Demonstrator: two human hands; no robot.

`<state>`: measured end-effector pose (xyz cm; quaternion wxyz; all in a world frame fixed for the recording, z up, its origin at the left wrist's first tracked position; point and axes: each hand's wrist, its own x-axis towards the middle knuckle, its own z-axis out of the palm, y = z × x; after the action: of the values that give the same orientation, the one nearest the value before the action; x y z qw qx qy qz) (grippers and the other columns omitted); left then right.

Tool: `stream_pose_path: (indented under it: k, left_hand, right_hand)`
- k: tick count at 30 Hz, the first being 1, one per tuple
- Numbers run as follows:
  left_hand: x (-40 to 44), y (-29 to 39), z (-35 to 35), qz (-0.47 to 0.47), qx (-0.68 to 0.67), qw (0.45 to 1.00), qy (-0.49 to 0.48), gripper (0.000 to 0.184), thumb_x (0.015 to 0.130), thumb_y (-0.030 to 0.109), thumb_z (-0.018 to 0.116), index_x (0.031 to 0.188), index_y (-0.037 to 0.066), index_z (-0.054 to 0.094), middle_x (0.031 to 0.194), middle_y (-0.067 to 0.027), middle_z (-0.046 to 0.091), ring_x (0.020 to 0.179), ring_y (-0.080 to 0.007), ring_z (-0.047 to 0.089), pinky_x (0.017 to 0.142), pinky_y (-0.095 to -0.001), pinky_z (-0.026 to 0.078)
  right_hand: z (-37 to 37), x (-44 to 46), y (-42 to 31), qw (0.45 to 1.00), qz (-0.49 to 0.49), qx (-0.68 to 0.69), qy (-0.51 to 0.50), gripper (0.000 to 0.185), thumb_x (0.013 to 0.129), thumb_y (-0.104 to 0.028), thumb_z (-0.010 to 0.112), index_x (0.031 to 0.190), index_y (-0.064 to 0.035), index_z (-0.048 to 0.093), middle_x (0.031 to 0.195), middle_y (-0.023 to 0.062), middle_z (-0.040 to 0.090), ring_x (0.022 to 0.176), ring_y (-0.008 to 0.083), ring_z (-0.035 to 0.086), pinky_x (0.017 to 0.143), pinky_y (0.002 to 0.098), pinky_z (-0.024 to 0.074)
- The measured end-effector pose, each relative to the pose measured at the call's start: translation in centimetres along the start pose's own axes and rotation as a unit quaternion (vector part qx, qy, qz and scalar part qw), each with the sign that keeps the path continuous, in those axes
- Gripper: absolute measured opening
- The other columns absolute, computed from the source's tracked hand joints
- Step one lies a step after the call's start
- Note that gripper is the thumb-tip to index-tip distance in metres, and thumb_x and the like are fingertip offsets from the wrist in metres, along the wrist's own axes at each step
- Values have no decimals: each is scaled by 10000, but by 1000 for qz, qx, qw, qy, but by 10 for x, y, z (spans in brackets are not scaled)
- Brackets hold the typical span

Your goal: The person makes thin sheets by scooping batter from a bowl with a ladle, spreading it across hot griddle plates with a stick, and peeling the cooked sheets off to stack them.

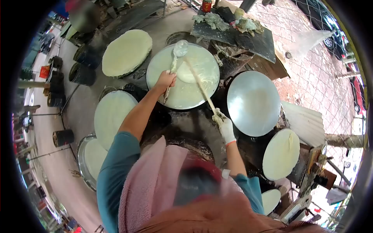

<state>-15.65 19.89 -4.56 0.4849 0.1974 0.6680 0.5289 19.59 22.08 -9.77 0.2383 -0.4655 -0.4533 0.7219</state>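
Observation:
My bare left hand [166, 79] is closed round the handle of a ladle [180, 49], whose bowl, coated in pale batter, is over the far part of a wide round pan [149, 83]. Pale, creamy batter [167, 62] fills this pan, with a lighter round patch [187, 75] right of the ladle. A white glove with an orange cuff covers my right hand [224, 126], which grips the near end of a long wooden stick [200, 85]. The stick slants over the pan, its far end close to the ladle bowl. Pale residue clings to the glove.
A bare metal pan [253, 104] stands on the right. Several round pale sheets [126, 53] lie around me, some on the left, others [281, 154] at lower right. A dark board [237, 37] holds cloths [213, 20] and a red can [206, 5]. Dark buckets [82, 73] stand left.

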Motion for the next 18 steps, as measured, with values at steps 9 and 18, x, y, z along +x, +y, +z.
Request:
stream_pose_path:
  k: [9,18]
  left_hand:
    - [-70,-39,-19,-125,-170,976,-56,138,898,87,488,773,33,471,622,2,416,491,-104,373,430,-256,313]
    - [-85,-60,-34,-144,-398,894,-149,140,954,128,456,879,25,514,628,27,364,508,-94,382,476,-255,308]
  right_hand:
    - [136,-47,25,985,170,24,11,338,915,-231,621,1218,-81,606,803,-58,582,622,37,460,545,175,374]
    - [152,-53,12,984,171,32,-45,185,895,-316,614,971,-151,650,626,-35,529,472,64,432,402,231,313]
